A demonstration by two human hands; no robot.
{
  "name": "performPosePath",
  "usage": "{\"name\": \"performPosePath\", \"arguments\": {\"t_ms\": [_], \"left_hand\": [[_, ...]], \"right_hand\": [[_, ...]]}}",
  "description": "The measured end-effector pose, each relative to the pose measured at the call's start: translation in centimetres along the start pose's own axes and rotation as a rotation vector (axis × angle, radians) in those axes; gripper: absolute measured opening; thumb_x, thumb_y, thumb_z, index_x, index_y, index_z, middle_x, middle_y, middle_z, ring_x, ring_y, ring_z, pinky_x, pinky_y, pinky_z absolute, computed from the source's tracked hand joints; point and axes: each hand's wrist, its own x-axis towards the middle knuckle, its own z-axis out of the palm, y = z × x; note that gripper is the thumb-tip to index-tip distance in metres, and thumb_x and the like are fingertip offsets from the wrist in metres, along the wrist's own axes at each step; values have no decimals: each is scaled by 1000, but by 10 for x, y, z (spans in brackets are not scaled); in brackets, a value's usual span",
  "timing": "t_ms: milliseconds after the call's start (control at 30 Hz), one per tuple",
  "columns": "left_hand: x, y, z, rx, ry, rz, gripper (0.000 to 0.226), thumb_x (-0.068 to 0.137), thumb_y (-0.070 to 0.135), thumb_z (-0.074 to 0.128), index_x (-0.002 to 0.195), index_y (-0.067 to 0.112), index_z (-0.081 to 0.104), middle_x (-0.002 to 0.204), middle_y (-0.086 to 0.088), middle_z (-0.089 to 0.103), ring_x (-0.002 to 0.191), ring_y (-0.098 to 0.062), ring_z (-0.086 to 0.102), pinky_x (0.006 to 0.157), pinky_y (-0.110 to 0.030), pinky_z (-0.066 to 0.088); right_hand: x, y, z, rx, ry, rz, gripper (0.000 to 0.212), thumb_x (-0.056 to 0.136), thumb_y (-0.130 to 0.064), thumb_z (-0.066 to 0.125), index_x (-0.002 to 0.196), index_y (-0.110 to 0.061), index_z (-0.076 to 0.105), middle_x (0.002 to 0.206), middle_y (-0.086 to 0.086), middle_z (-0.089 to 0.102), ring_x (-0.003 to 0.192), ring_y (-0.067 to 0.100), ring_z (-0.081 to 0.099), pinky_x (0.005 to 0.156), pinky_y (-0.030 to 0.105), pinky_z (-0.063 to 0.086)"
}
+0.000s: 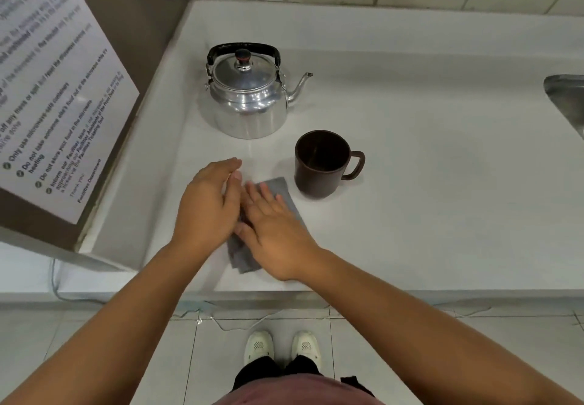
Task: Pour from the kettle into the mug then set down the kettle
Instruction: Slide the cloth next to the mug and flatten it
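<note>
Both hands are open and holding nothing: the left hand point(207, 205) and right hand point(275, 234) lie over a grey cloth point(284, 193), probably there against spills. The kettle point(246, 95) stands untouched on the table point(442, 167), spout toward the brown mug point(322, 164) just beside it

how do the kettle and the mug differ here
The kettle is shiny silver metal; the mug is dark brown. The kettle is lidded, the mug open-topped. The kettle is larger and sits farther back. Both stand upright on the counter, untouched.
</note>
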Motion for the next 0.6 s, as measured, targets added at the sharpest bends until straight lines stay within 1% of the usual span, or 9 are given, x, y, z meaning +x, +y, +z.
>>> {"name": "performPosePath", "arguments": {"t_ms": [33, 100, 167, 200, 233, 300, 400, 500, 600], "left_hand": [[-8, 3, 1, 23, -16, 21, 31, 101, 14, 46, 129, 7, 58, 131, -12, 61, 122, -26, 54, 105, -33, 38], [-28, 10, 12, 73, -176, 50, 38, 101, 18, 44, 137, 7, 49, 143, -14, 51, 133, -28, 44, 110, -30, 27], [-47, 11, 28, 181, -376, 92, 53, 103, 32, 32, 151, 13, 21, 160, -9, 18, 148, -22, 13, 117, -27, 6], [-50, 7, 35, 278, -430, 123, 57, 103, 38, 24, 153, 17, 6, 162, -5, 1, 149, -19, -3, 118, -28, -3], [-48, 1, 38, 353, -454, 144, 58, 102, 42, 18, 152, 19, -3, 161, -3, -9, 147, -18, -13, 117, -30, -9], [-29, -15, 36, 422, -467, 111, 59, 102, 41, 18, 151, 18, -7, 160, -5, -13, 147, -19, -16, 117, -33, -10], [21, -34, 32, 475, -512, 44, 59, 104, 36, 20, 152, 14, -5, 162, -10, -12, 147, -23, -15, 117, -38, -9], [51, -30, 40, 481, -609, 167, 57, 104, 33, 21, 152, 16, -6, 162, -7, -13, 146, -19, -17, 117, -35, -12], [38, -37, 38, 427, -643, 335, 59, 103, 35, 23, 151, 23, -9, 160, 3, -15, 142, -8, -21, 112, -24, -18]], "right_hand": [[-12, 6, -7, 20, 23, -25, 60, 102, -39, 25, 154, -15, 6, 163, 1, 1, 149, 14, -9, 121, 31, -5], [-52, 26, -14, -24, 96, -68, 59, 101, -43, 24, 152, -15, 15, 161, -4, 8, 149, 10, -3, 120, 25, -2], [-93, 51, -17, -93, 156, 2, 61, 99, -47, 20, 152, -17, 19, 158, -9, 9, 149, 9, -1, 121, 27, 2], [-105, 64, -20, -120, 170, 76, 61, 99, -47, 19, 152, -18, 17, 157, -10, 7, 149, 10, -2, 120, 28, 1], [-111, 74, -24, -139, 172, 157, 60, 100, -46, 18, 153, -17, 13, 158, -9, 3, 149, 12, -5, 120, 28, -2], [-107, 91, -28, -151, 150, 292, 62, 100, -45, 18, 153, -17, 1, 160, -5, -8, 147, 13, -16, 118, 28, -7], [-89, 103, -31, -162, 111, 367, 67, 100, -47, 18, 151, -15, -10, 160, 1, -17, 142, 12, -24, 118, 30, -10], [-84, 107, -27, -185, 114, 369, 69, 99, -49, 17, 151, -16, -12, 160, 1, -19, 144, 15, -23, 118, 31, -11], [-86, 110, -27, -186, 122, 358, 69, 97, -52, 15, 151, -18, -12, 158, -3, -21, 144, 13, -24, 117, 29, -12]]}}
